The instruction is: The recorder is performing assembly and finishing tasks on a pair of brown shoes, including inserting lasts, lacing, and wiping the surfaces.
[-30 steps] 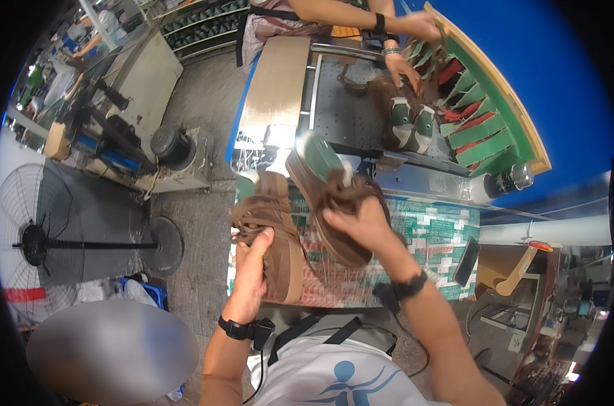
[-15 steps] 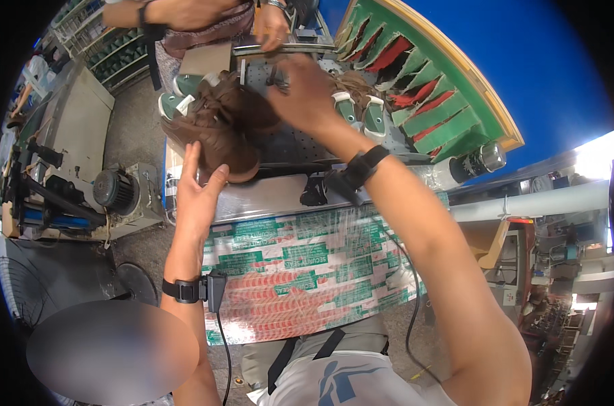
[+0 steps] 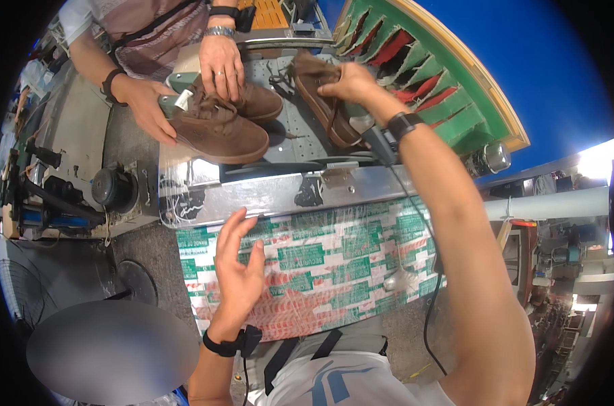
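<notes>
Head view: brown suede shoe lying on its side on the perforated metal bench, toe toward the wearer, laces dangling loose. Right hand clamped over its upper rim, fingers curled around the edge, probably to steady it flat on the bench; black watch on that wrist. Left hand empty, fingers spread and relaxed, hovering above the green, red and white printed sheet covering the near ledge, touching nothing. Sheet glossy, wrinkled, plastic-looking. Shiny foil-wrapped strip along the bench's front edge, with a small metal hinge bolted on. Further out, second person opposite: two hands gripping a pair of matching brown shoes, soft nap, pale-green insides showing, likely held for lacing or checking. Green rack with red and green slots just right of the held shoe. Dark round motor on floor left of bench. Black cable trailing down past the right forearm.
</notes>
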